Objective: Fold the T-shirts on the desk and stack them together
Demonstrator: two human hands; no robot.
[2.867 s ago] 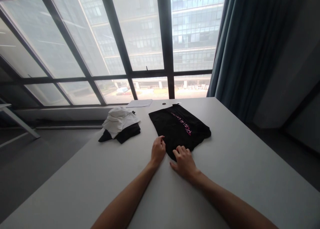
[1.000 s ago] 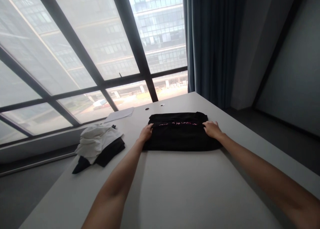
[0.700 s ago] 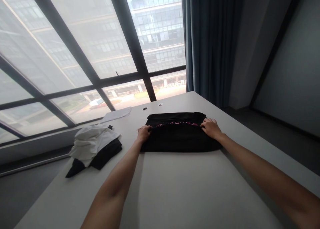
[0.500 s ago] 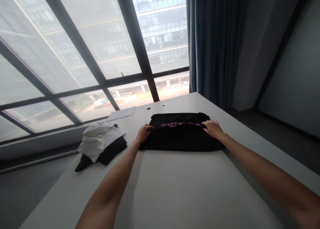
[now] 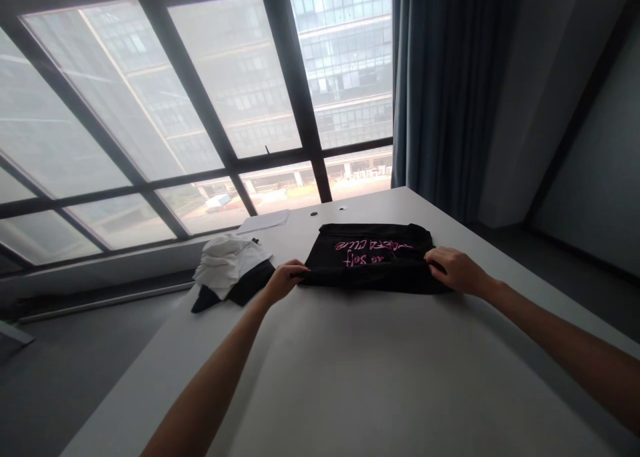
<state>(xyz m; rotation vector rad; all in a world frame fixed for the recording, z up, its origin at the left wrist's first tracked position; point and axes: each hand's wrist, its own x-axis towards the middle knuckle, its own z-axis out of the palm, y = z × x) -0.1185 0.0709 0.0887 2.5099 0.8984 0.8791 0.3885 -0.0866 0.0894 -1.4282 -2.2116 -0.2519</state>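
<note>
1. Tall windows (image 5: pixel 240 77) in dark frames fill most of the background, with a building outside.
2. White tabletop (image 5: pixel 350 377) reaches from the person toward the glass.
3. Blue curtain (image 5: pixel 445 97) hangs at the window's right end.
4. Black cloth (image 5: pixel 373 258) with pink lettering lies on the tabletop between the two hands, spreading beyond them toward the windows; its near edge runs from one to the other.
5. White cloth (image 5: pixel 225 264), crumpled, rests on dark cloth (image 5: pixel 253 284) near the left hand, apart from the black one.
6. Right hand (image 5: pixel 457 270) grips the black cloth's near right side, fingers curled over it.
7. Left hand (image 5: pixel 284 280) pinches the near left corner.
8. Papers (image 5: pixel 264 221) lie flat past the white cloth.
</note>
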